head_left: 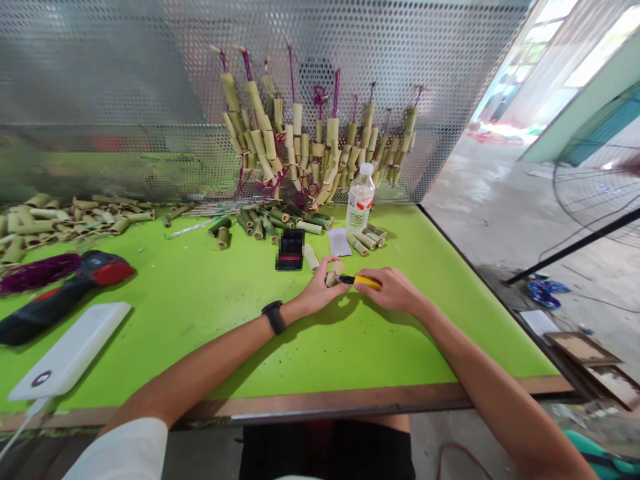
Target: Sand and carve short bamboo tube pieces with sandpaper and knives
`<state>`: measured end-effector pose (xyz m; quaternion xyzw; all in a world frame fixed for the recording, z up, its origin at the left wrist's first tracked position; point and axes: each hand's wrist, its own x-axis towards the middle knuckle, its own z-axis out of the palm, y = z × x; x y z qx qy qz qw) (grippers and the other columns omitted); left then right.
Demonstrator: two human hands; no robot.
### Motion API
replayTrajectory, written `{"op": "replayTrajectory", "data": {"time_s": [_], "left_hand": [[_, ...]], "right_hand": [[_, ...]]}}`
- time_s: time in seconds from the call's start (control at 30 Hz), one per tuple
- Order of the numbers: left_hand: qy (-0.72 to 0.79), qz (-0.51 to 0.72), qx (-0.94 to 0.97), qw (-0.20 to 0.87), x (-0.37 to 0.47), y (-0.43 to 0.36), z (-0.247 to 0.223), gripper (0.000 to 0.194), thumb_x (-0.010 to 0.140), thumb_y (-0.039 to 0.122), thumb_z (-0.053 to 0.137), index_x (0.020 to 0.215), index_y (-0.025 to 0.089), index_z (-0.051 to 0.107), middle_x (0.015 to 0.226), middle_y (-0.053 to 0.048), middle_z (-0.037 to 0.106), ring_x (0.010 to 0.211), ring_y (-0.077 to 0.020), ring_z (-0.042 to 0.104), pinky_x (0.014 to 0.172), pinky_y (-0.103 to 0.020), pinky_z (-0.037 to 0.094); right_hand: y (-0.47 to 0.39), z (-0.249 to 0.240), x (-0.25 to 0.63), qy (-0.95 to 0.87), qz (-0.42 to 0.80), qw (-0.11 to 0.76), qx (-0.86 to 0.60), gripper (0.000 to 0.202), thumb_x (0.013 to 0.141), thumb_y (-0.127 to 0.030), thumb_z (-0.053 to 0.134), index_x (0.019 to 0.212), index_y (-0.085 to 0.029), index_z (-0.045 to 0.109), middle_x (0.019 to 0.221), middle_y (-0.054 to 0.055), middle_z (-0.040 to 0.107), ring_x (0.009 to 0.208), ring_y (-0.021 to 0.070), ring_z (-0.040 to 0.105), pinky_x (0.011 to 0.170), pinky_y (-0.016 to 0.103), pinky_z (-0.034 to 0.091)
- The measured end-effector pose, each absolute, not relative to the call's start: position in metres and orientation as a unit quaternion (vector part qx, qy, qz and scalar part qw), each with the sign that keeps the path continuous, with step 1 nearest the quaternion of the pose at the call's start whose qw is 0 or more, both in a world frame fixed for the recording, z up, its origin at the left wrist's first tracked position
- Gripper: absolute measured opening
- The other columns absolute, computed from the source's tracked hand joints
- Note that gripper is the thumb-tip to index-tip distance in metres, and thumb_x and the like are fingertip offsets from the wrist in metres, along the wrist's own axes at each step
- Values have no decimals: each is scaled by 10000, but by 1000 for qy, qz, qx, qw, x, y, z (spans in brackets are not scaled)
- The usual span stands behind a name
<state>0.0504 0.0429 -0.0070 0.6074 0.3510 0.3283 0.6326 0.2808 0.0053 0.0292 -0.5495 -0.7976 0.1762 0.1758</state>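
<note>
Near the middle of the green table [225,360], my left hand [320,290] has its fingers around a short pale bamboo piece [331,277]. My right hand [387,288] is closed on a yellow-handled cutter [367,283], whose dark tip points left and meets the bamboo piece at my left fingers. Another pale bamboo tube [311,258] lies just behind my left hand. A phone [290,250] lies to the left of that tube, and a small white paper [339,242] is behind my hands.
Behind stand a water bottle [360,200], cut bamboo pieces [260,223] and bamboo strings hanging on a perforated metal panel [200,100]. At left are a bamboo pile [60,220], purple cord [40,273], a power tool [65,290] and a white power bank [75,347].
</note>
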Motion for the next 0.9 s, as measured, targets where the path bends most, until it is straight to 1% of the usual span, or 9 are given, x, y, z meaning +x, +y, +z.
{"op": "replayTrajectory", "data": {"time_s": [0.1, 0.27, 0.37, 0.47, 0.6, 0.7, 0.77, 0.83, 0.9], "left_hand": [[350, 334, 614, 624, 51, 41, -4, 755, 806, 473, 912, 1357, 257, 444, 804, 90, 511, 611, -92, 464, 595, -236, 385], [376, 355, 627, 582, 55, 42, -5, 785, 767, 579, 946, 1317, 234, 505, 850, 41, 528, 719, -153, 511, 652, -280, 424], [383, 363, 646, 551, 56, 43, -7, 735, 774, 608, 938, 1261, 224, 542, 899, 9, 546, 780, -182, 533, 704, -307, 457], [380, 370, 659, 533, 56, 44, -8, 671, 800, 605, 919, 1219, 217, 567, 930, -2, 546, 820, -190, 537, 742, -314, 474], [383, 378, 650, 536, 56, 46, -12, 610, 832, 570, 903, 1200, 200, 588, 876, 25, 488, 760, -159, 481, 683, -288, 428], [384, 386, 633, 551, 57, 48, -14, 637, 805, 544, 933, 1217, 195, 595, 881, 19, 526, 781, -160, 506, 701, -287, 434], [386, 388, 617, 565, 59, 48, -16, 603, 816, 557, 919, 1190, 206, 603, 883, 10, 564, 805, -168, 545, 719, -290, 454], [392, 386, 600, 580, 59, 48, -17, 554, 849, 575, 885, 1171, 225, 601, 845, 18, 569, 771, -162, 554, 686, -280, 453], [399, 380, 585, 595, 60, 48, -17, 540, 861, 575, 872, 1175, 238, 589, 801, 40, 551, 691, -138, 522, 622, -260, 419]], "right_hand": [[5, 30, 281, -800, 181, 176, -544, 458, 1045, -561, 530, 1016, -206, 818, 739, 32, 747, 588, 165, 597, 627, 292, 367], [5, 30, 282, -803, 189, 176, -537, 474, 1060, -575, 525, 979, -205, 809, 732, 29, 737, 574, 155, 580, 626, 290, 365], [6, 29, 283, -804, 186, 184, -533, 458, 1056, -567, 536, 974, -213, 814, 716, 26, 734, 566, 152, 564, 626, 290, 359], [8, 26, 283, -805, 189, 184, -532, 470, 1057, -572, 528, 987, -213, 823, 705, 24, 733, 560, 151, 550, 622, 288, 360], [9, 22, 282, -799, 182, 186, -542, 470, 1060, -569, 525, 1033, -224, 844, 708, 21, 735, 574, 151, 556, 627, 286, 366], [9, 18, 280, -796, 166, 190, -550, 441, 1048, -562, 560, 1056, -239, 861, 734, 25, 757, 590, 157, 575, 627, 286, 366], [9, 16, 280, -785, 144, 198, -568, 424, 1034, -557, 589, 1080, -242, 869, 784, 41, 787, 618, 170, 600, 625, 287, 365], [10, 16, 280, -769, 130, 209, -589, 424, 1027, -550, 600, 1120, -238, 872, 829, 60, 808, 634, 182, 618, 621, 288, 367], [10, 17, 282, -760, 129, 220, -597, 439, 1031, -547, 588, 1145, -229, 870, 829, 66, 809, 616, 177, 611, 614, 288, 367]]}}
